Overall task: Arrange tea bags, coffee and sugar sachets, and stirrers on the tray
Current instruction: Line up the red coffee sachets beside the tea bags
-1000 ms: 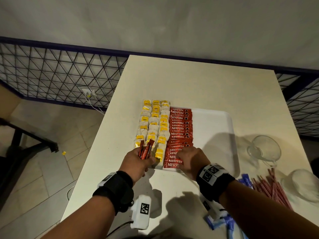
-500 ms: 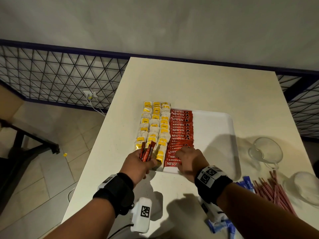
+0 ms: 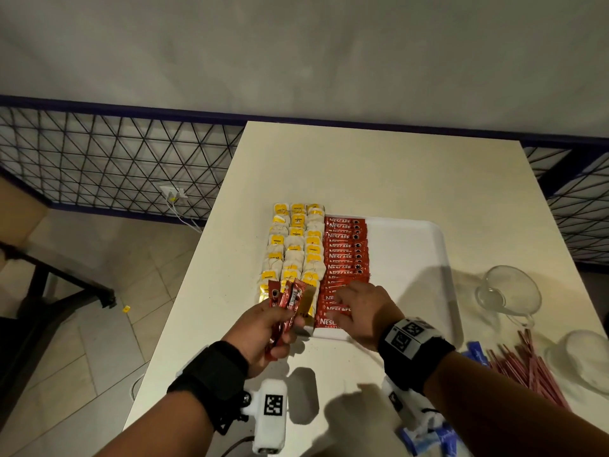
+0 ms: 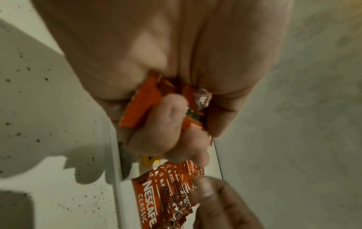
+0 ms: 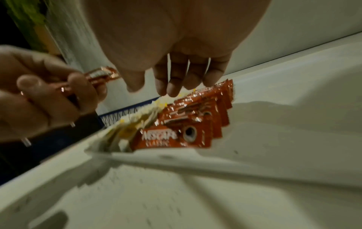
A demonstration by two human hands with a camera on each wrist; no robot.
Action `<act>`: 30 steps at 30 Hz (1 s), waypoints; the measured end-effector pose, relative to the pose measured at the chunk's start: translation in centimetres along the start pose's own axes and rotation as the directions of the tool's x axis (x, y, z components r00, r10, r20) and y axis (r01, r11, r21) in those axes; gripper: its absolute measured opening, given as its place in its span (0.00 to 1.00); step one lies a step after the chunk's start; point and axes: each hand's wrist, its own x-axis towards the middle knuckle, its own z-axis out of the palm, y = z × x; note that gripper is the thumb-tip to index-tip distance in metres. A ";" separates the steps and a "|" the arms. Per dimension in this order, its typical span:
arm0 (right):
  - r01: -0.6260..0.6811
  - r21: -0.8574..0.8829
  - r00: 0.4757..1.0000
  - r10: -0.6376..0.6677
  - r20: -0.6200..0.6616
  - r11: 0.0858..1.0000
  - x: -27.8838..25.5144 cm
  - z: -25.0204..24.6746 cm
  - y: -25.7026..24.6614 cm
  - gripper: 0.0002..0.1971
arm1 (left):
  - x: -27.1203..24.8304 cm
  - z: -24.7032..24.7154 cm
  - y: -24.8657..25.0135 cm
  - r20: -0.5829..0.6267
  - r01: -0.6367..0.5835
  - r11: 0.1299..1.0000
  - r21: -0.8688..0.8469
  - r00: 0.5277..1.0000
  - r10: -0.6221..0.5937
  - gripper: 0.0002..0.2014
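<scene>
A white tray (image 3: 408,258) lies on the table. Yellow-tagged tea bags (image 3: 293,249) fill its left side in three columns, and a row of red coffee sachets (image 3: 346,249) runs beside them. My left hand (image 3: 283,328) grips a bunch of red coffee sachets (image 3: 286,301) over the tray's near left corner; in the left wrist view its fingers (image 4: 172,124) curl round the held sachets (image 4: 141,106). My right hand (image 3: 346,301) is over the near end of the coffee row, its straight fingers (image 5: 176,80) just above the row of sachets (image 5: 195,124).
Red stirrers (image 3: 527,367) and blue sachets (image 3: 476,354) lie on the table right of the tray. Two glass cups (image 3: 507,295) (image 3: 583,361) stand near the right edge. The tray's right half is bare. A metal railing runs behind the table.
My right hand has spread its fingers and shifted slightly farther along the coffee row. My left hand stays beside it with the bunch of sachets.
</scene>
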 end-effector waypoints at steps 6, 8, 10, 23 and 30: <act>0.036 0.546 0.997 0.006 -0.076 0.837 -0.3 -2.7 -2.2 0.17 | -0.5 1.1 0.6 0.067 -0.074 0.981 0.179 0.996 0.063 0.15; 0.027 0.605 0.997 0.019 -0.069 0.796 -0.5 -2.8 -2.2 0.09 | -0.4 1.4 0.6 0.037 -0.113 0.970 0.215 0.993 0.108 0.17; -0.001 0.621 0.996 0.055 -0.068 0.784 -0.8 -2.7 -2.0 0.06 | -0.3 1.5 0.6 -0.008 -0.142 0.960 0.241 0.989 0.149 0.21; -0.044 0.890 0.981 0.186 -0.046 0.454 -3.1 -4.1 -0.3 0.02 | -0.3 2.7 -0.5 -0.229 -0.151 0.968 0.200 0.953 0.196 0.15; 0.020 0.896 0.974 0.195 -0.119 0.444 -3.8 -4.3 0.0 0.04 | 0.1 4.3 0.1 -0.206 -0.156 0.971 0.181 0.959 0.192 0.11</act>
